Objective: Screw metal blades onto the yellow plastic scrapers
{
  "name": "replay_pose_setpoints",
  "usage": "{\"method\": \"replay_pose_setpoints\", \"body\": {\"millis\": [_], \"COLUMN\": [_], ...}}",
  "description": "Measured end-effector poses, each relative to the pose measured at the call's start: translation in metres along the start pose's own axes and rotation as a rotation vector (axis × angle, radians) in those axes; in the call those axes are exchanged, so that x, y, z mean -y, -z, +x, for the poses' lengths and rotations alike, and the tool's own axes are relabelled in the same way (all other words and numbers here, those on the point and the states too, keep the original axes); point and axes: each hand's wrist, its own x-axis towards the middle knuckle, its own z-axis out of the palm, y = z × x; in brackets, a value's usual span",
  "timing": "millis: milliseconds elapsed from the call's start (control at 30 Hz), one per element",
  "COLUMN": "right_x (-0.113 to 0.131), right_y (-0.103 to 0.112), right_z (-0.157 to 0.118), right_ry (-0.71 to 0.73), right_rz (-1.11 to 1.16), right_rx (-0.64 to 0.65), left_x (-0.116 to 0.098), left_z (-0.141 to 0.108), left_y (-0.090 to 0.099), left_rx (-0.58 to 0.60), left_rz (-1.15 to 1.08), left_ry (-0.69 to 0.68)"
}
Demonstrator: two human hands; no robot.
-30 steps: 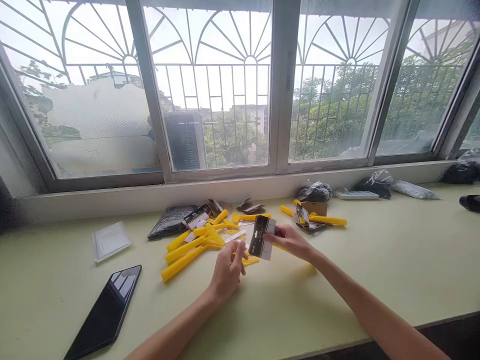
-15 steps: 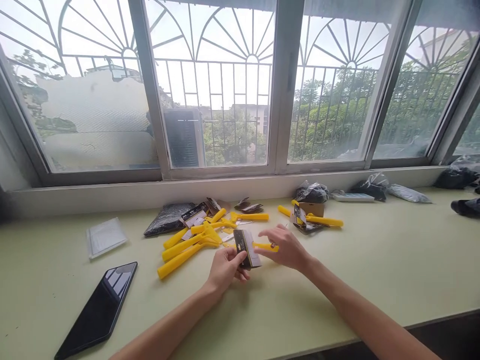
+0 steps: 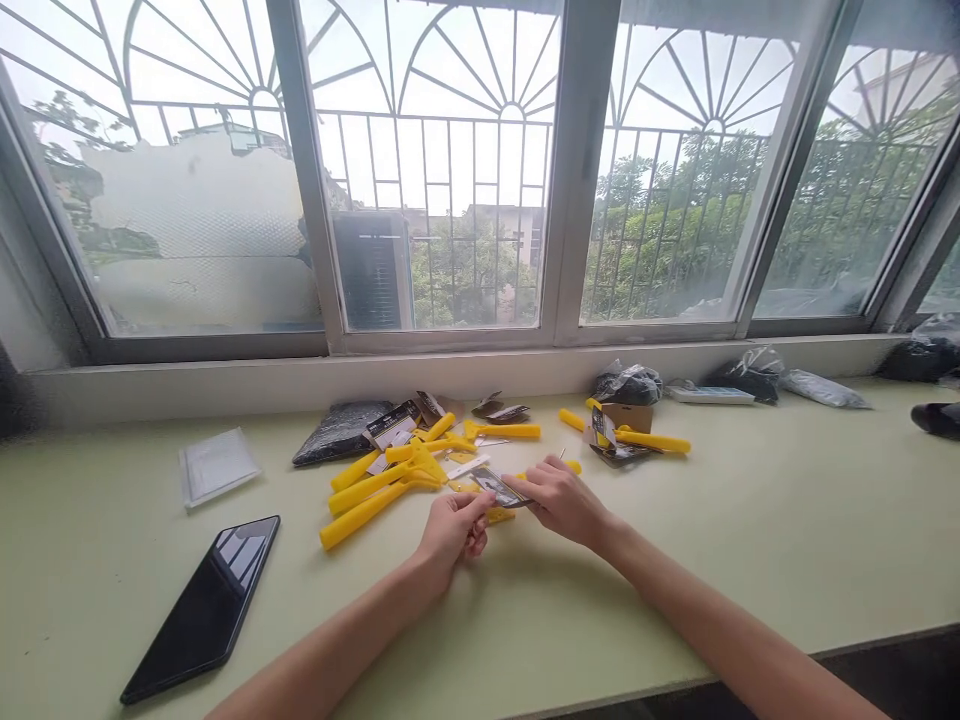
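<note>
My left hand (image 3: 456, 535) pinches the left corner of a small black-and-white printed packaging card (image 3: 495, 485) between thumb and fingers. At the card's right end, the fingers of my right hand (image 3: 562, 500) are closed on it. The card is tilted nearly flat above a yellow scraper (image 3: 572, 467), whose handle shows past my right hand and whose head is partly covered. A thin metal tip sticks up by my right hand; what it belongs to is hidden. Just left of the card lie several yellow scrapers (image 3: 367, 512) in a pile.
Folded cards (image 3: 394, 425) and a black plastic packet (image 3: 337, 432) lie behind the pile. Carded yellow scrapers (image 3: 652, 440) sit at the right. A phone (image 3: 202, 610) and a clear packet (image 3: 220, 468) are at the left. Bags (image 3: 628, 383) line the window sill.
The card has tipped from upright to nearly flat. My right hand has gone from spread fingers beside the card to closed fingers on its right end. The view has shifted slightly.
</note>
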Motion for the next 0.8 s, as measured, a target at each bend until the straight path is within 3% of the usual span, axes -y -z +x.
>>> {"method": "replay_pose_setpoints", "body": {"millis": [167,400,700,800], "right_x": [-0.025,-0.063,-0.100,-0.101], "right_y": [-0.004,-0.017,-0.035,-0.034], "right_z": [-0.008,-0.017,-0.014,-0.011], "right_ry": [-0.185,-0.451,-1.009,-1.111], "right_rz": [0.042,-0.031,-0.202,-0.215], "right_rx": [0.059,0.277,0.272,0.230], "left_x": [-0.001,-0.004,-0.005,0.001], "left_z": [-0.002,-0.006,-0.005,-0.003], "left_y": [-0.001,-0.005,-0.002,0.000], "left_rx": [0.102,0.174,0.204,0.208], "left_rz": [0.100,0.244,0.284,0.331], "left_ry": [0.003,0.029,0.035,0.006]}}
